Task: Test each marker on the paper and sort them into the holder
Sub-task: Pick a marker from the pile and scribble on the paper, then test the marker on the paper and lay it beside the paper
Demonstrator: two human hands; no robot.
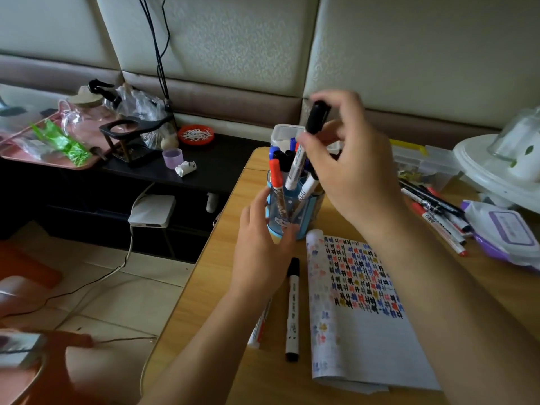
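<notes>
Lowest and closest, a white whiteboard marker with a black cap (293, 308) lies flat on the light wooden counter (222, 287). It sits between the two forearms, just beside the left edge of a white lined paper sheet (365, 340) covered in small black, red, blue and yellow test marks. Above it the left hand (263, 229) grips a translucent blue cylindrical pen holder (305, 213), its fingers (260, 200) curled round the left wall and the thumb pressed on the front. The holder stands on the counter and carries several upright markers, with a red-capped marker (276, 175) leaning nearest those fingers. Over the holder's mouth the right hand (356, 176) pinches a white black-capped marker (304, 153) at mid-barrel, cap up and lower end at the rim among the others. Right of the right wrist a loose pile of markers (438, 214) lies on the counter, apart from both hands.
</notes>
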